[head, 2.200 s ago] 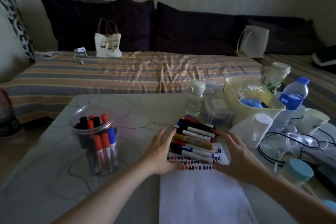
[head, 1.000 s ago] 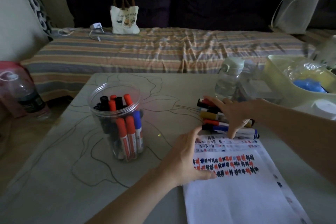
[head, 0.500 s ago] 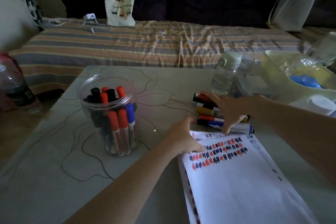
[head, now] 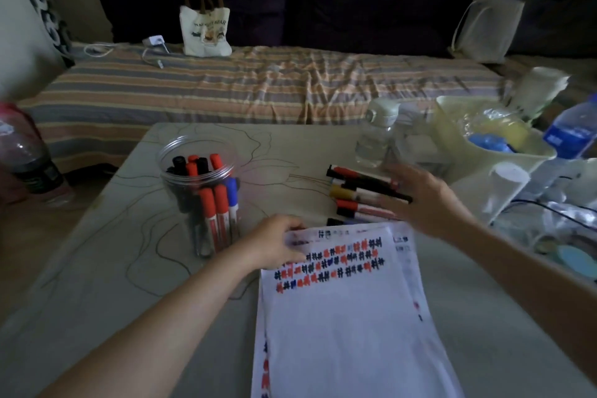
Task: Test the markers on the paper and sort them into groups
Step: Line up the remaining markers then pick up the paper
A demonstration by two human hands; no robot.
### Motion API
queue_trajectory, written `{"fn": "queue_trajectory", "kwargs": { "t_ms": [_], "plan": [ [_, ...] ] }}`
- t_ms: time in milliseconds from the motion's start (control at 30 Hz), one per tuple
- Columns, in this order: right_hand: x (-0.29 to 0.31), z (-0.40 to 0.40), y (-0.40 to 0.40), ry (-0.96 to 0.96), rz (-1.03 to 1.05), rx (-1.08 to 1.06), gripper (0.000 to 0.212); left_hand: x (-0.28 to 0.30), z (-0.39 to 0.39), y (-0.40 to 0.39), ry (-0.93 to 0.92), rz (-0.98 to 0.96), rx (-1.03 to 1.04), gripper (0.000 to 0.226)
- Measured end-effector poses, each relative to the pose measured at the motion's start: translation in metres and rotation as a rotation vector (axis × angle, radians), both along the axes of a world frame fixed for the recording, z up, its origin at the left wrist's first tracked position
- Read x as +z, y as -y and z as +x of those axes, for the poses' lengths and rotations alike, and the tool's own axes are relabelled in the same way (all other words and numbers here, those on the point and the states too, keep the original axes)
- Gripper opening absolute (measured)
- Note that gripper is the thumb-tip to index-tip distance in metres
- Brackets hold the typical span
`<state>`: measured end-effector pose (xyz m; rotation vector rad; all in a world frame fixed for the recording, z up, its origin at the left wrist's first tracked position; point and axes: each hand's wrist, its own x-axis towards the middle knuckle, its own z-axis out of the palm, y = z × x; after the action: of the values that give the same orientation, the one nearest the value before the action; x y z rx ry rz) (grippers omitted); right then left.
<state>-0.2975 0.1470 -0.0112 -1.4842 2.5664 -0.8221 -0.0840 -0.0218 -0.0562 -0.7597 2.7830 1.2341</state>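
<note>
On the counter before us, we hold the paper at its upper left corner with our left hand, whose fingers curl onto the sheet's edge; the motion blur there keeps us from telling whether they pinch it or only press it. Rows of red, blue and black test marks run across the top of the paper, and a second sheet shows beneath it along the right and left edges. At one o'clock from the paper our right hand hovers with fingers spread and straight over the right ends of the loose markers, which lie side by side in a row just beyond the paper's top edge; it is blurred, so we cannot tell whether it touches them. At ten o'clock from the paper stands a clear jar with more markers upright inside, red, blue and black. Behind the loose markers, at twelve o'clock, stands a clear bottle.
</note>
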Motion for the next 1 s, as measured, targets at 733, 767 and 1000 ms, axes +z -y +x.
{"fn": "queue_trajectory", "kwargs": {
  "t_ms": [733, 767, 1000],
  "plan": [
    [-0.061, 0.073, -0.085, 0.727, -0.134, -0.417, 0.022, -0.015, 0.069, -0.070, -0.095, 0.283, 0.491, 0.092],
    [-0.059, 0.070, -0.083, 0.744, -0.156, -0.423, 0.023, -0.011, 0.067, -0.071, -0.093, 0.304, 0.490, 0.096],
    [-0.023, 0.077, -0.067, 0.714, -0.381, -0.283, 0.032, 0.004, 0.053, -0.067, -0.366, 0.641, 0.498, 0.080]
  ]
}}
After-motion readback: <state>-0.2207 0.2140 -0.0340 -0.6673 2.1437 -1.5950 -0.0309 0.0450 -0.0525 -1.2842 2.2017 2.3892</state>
